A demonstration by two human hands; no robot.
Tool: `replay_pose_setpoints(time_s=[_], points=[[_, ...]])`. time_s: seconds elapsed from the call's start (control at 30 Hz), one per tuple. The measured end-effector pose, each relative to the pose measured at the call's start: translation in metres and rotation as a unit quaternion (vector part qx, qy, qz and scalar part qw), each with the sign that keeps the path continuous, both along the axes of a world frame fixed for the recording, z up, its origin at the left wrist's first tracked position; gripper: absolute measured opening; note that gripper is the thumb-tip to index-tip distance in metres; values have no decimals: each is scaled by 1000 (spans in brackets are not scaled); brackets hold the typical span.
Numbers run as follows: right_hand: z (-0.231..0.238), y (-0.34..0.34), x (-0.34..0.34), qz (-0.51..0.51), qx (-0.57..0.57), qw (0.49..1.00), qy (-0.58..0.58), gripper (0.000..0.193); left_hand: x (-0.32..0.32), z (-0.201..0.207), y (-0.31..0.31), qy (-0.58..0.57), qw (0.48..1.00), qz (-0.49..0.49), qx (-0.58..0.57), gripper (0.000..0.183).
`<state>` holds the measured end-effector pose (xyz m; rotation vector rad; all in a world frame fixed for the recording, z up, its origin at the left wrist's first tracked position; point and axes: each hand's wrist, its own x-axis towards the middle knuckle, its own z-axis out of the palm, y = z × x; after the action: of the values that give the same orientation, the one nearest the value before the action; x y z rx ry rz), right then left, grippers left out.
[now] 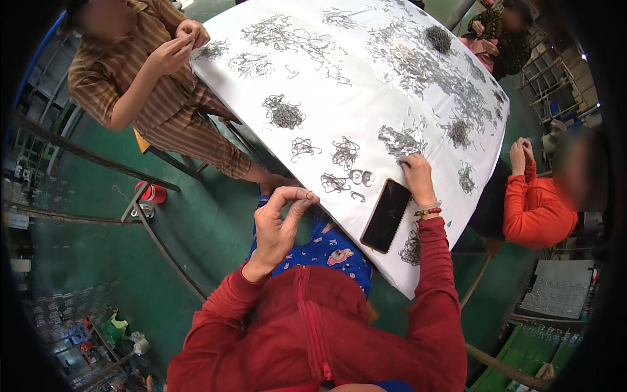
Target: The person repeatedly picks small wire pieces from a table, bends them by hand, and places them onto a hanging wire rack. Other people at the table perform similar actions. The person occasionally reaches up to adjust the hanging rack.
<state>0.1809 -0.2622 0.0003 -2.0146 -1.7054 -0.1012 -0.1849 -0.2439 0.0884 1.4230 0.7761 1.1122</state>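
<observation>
My left hand (281, 225) is raised at the near left edge of the white-covered table (326, 130). Its thumb and index finger pinch something thin and small that I cannot make out. On the table, the closed fingertips of my right hand (419, 178) touch the near edge of a pile of shiny flat metal pieces (400, 140); what they grip is hidden. A black-screened phone (386, 215) lies beside that hand. Left of the phone are small heaps of bent wire hooks (345, 152), a pair of ring-shaped metal pieces (361, 177) and one loose hook (358, 196).
More heaps of metal hooks (283, 112) spread toward the far side. A dark heap (410, 248) lies by my right forearm. A person in striped clothes (140, 91) works at the left, one in orange (539, 209) at the right, another (499, 32) at the far right.
</observation>
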Motion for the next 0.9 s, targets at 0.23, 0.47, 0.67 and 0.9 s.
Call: replay_pose_setpoints(time_s=[0.23, 0.47, 0.67, 0.9], points=[[18, 10, -15, 29, -14, 999, 16, 37, -7, -1, -4, 59, 998, -8, 35, 6], [94, -33, -169, 96, 34, 874, 476, 51, -8, -7, -6, 61, 990, -57, 116, 8], [120, -47, -226, 132, 101, 826, 538, 54, -11, -4, -11, 111, 983, -28, 146, 10], [110, -47, -230, 139, 147, 821, 533, 36, -10, -18, -16, 111, 988, -20, 109, 22]])
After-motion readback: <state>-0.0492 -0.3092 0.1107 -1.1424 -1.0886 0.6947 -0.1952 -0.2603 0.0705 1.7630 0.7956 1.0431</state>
